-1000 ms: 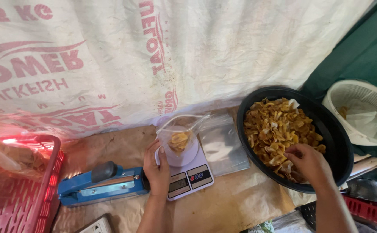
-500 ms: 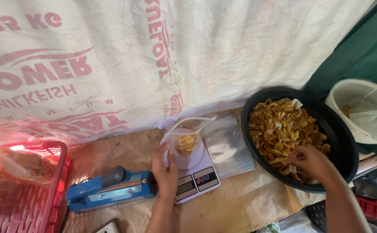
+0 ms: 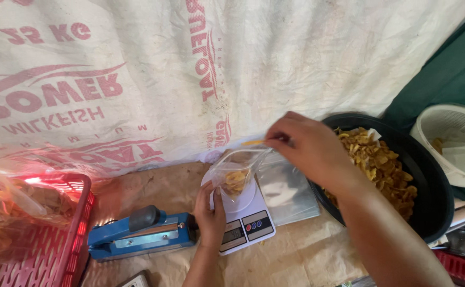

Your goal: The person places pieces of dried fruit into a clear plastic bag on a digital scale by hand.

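My left hand (image 3: 210, 215) grips the side of a clear plastic bag (image 3: 236, 170) that stands on a small white kitchen scale (image 3: 243, 218). A few yellow chips lie in the bag's bottom. My right hand (image 3: 309, 146) hovers just above the bag's open mouth and pinches a thin yellow chip (image 3: 253, 142) between its fingertips. To the right sits a wide black bowl (image 3: 429, 180) full of fried yellow chips (image 3: 381, 162).
A blue heat sealer (image 3: 139, 234) lies left of the scale. A red plastic basket (image 3: 41, 234) with bagged chips is at the far left. Flat clear bags (image 3: 288, 191) lie between scale and bowl. A white basket (image 3: 455, 138) stands at the far right. A printed white sack hangs behind.
My right hand has left the black bowl and moved left with a chip, up over the bag's mouth. The left hand has stayed on the bag.
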